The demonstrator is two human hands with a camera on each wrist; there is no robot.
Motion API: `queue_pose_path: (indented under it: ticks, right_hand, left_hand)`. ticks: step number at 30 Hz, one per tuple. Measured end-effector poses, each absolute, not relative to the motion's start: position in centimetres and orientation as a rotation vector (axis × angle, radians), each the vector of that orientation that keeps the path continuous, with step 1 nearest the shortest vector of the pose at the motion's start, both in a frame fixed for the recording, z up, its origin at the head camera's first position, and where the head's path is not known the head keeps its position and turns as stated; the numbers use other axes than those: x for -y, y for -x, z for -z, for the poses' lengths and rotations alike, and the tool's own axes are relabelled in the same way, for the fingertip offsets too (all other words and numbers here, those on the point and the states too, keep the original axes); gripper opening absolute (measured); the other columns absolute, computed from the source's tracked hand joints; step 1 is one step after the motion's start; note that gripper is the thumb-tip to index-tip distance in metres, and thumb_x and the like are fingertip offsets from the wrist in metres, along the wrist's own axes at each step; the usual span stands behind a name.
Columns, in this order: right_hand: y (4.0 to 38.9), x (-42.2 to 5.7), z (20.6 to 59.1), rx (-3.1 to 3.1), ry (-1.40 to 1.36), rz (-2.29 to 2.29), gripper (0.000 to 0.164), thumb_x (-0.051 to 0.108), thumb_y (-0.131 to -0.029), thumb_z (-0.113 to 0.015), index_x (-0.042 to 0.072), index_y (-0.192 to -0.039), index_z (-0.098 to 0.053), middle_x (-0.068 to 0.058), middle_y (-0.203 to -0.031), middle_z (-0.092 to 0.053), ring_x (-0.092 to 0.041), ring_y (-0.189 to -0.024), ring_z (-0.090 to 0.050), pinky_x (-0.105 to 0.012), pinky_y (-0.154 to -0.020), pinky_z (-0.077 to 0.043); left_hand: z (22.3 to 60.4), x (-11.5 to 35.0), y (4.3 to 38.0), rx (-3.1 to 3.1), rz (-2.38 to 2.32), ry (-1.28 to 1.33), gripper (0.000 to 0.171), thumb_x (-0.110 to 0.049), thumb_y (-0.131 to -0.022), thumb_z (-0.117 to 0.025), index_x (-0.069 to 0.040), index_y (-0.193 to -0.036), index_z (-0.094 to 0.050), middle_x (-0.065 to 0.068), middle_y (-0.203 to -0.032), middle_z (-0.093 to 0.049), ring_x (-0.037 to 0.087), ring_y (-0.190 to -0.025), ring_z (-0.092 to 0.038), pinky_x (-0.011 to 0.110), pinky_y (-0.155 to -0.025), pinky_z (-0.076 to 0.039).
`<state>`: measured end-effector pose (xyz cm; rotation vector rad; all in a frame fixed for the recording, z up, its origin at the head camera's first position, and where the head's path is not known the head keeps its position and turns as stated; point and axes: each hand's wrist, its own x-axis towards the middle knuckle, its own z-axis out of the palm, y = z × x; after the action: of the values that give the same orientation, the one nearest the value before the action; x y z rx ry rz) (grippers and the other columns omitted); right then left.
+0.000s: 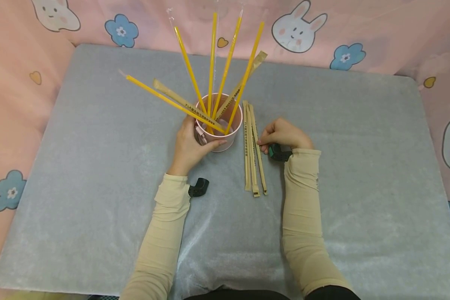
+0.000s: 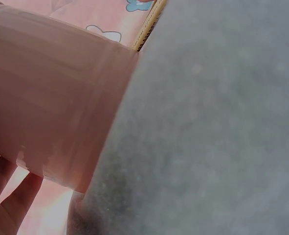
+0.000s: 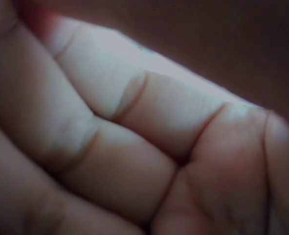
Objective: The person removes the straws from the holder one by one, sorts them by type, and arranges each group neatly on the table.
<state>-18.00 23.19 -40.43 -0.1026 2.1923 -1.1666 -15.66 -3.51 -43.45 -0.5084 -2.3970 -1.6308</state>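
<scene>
A small pink bucket stands at the table's middle, my left hand gripping its left side with the thumb across the front. In the left wrist view, the bucket's wall fills the left side. Several yellow straws in clear wrappers and two paper-wrapped straws lean out of the bucket. To its right lie several more paper-wrapped straws side by side. My right hand pinches the rightmost one at its edge with thumb and curled fingers. Only blurred fingers show in the right wrist view.
Grey cloth covers the table. A pink curtain with rabbits and flowers hangs along the back and sides. Black wrist cameras sit near the left cuff and right cuff.
</scene>
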Motion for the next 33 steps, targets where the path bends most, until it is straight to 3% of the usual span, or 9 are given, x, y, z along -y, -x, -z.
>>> queue_pose_path:
  ticks: [8,16,33]
  right_hand:
    - [18.3,-22.2,40.2,-2.376,0.033,1.032,0.029,0.020,-0.086,-0.070,-0.003,-0.069,-0.068,-0.004,-0.057,-0.062,-0.014,-0.054,-0.058,-0.023,-0.056,-0.047]
    - [18.4,-21.2,40.5,-2.468,-0.039,1.011,0.028,0.020,-0.083,-0.073,-0.001,-0.065,-0.067,-0.004,-0.053,-0.060,-0.011,-0.047,-0.056,-0.023,-0.047,-0.047]
    - [18.6,-20.9,40.8,-2.456,-0.145,1.094,0.025,0.015,-0.085,-0.070,-0.001,-0.066,-0.067,-0.003,-0.052,-0.060,-0.011,-0.047,-0.057,-0.024,-0.047,-0.049]
  left_hand:
    - [43.4,3.5,15.6,2.406,1.643,0.498,0.099,-0.017,-0.063,-0.089,0.003,-0.142,-0.033,0.018,-0.129,-0.050,0.026,-0.122,-0.046,0.029,-0.104,-0.033]
    - [43.3,3.5,15.6,2.420,1.633,0.493,0.100,-0.017,-0.063,-0.089,0.003,-0.142,-0.033,0.018,-0.130,-0.050,0.027,-0.123,-0.046,0.029,-0.105,-0.032]
    - [43.3,3.5,15.6,2.420,1.631,0.498,0.100,-0.018,-0.063,-0.089,0.002,-0.142,-0.032,0.018,-0.130,-0.050,0.026,-0.123,-0.046,0.029,-0.105,-0.032]
